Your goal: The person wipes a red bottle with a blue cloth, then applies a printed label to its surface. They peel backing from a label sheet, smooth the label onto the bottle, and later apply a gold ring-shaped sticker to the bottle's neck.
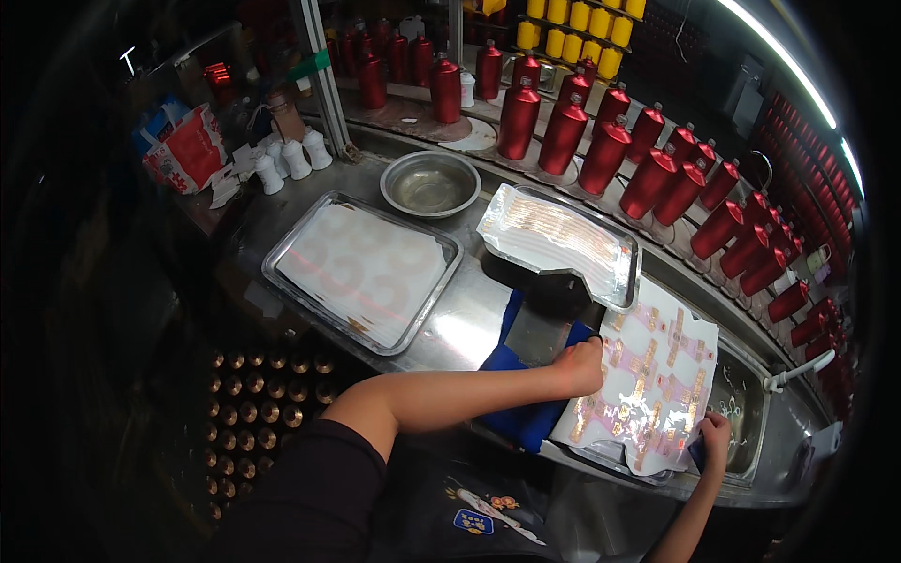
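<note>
A large white sheet of pink and gold decals (648, 375) lies over a metal tray at the right of the steel counter. My left hand (579, 366) is closed at the sheet's left edge, with a small dark thing by its fingertips; what it grips is hidden. At the right edge my right hand (715, 433) pinches the sheet, and a small dark blue piece (696, 454) shows beside its fingers. Under my left forearm a blue cloth (521, 418) is spread. Behind the sheet, a tray (631, 298) bears a stack of glossy printed sheets (554, 230).
Left on the counter stand a tray (457, 258) of pale sheets and a metal bowl (430, 208). Red bottles (601, 159) line the ledge behind. A sink (751, 413) with a tap (802, 373) lies at right. Several gold-topped pieces (269, 412) stand low at left.
</note>
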The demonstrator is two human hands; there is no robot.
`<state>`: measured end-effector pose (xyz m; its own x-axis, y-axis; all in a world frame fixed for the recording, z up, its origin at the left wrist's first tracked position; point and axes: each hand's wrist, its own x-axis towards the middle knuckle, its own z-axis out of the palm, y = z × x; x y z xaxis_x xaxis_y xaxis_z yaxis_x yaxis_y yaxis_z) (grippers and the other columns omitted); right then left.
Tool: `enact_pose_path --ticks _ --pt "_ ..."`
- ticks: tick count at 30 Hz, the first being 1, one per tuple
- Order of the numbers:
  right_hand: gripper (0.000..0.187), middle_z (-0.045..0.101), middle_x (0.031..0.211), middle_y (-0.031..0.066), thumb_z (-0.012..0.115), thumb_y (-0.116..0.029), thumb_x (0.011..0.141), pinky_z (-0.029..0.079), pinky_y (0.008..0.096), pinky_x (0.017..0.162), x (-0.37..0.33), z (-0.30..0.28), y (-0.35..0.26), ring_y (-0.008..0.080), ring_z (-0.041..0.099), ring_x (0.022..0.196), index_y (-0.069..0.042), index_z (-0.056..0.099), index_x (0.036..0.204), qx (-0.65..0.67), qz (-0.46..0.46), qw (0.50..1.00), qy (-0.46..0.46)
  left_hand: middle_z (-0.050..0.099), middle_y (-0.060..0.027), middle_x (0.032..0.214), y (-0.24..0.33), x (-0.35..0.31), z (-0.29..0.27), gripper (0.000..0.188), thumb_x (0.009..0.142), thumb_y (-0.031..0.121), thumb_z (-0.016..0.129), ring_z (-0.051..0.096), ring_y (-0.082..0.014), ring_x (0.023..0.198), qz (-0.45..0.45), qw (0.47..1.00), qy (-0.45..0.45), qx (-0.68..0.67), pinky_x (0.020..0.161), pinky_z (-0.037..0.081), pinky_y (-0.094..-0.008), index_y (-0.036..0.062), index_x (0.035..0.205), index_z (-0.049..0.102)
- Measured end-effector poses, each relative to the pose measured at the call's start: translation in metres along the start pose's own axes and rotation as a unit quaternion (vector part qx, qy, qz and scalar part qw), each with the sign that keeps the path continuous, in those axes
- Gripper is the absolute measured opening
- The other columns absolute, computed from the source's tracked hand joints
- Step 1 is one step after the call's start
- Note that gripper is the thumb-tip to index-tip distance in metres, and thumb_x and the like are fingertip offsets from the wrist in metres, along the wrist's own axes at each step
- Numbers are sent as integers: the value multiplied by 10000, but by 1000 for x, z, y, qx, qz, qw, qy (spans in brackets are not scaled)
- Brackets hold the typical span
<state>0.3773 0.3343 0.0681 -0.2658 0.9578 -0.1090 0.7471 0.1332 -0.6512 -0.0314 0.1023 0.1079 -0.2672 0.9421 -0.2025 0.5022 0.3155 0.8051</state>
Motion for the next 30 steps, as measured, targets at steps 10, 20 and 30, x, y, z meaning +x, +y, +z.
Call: enact_pose_path --ticks 10,20,30 --pt "315 590 800 -61 625 -461 965 355 223 450 -57 33 -51 89 479 527 -157 694 1010 581 193 782 117 699 -66 826 -89 -49 -176 175 908 119 676 647 -86 714 124 953 183 -208 638 517 -258 -45 958 641" --pt "288 689 1104 50 559 -262 1019 535 300 667 -58 77 -158 150 641 799 -71 619 1227 599 78 783 -148 672 -134 786 -183 -124 -269 116 780 22 650 673 -268 740 -48 995 84 36 679 524 -347 -19 879 605" --pt "303 652 1234 79 554 -202 1026 546 308 781 -64 71 -204 156 637 968 -34 588 1276 579 58 790 -195 578 -123 779 -170 -162 -234 142 728 52 648 592 -333 806 75 977 75 184 706 477 -461 34 819 541"
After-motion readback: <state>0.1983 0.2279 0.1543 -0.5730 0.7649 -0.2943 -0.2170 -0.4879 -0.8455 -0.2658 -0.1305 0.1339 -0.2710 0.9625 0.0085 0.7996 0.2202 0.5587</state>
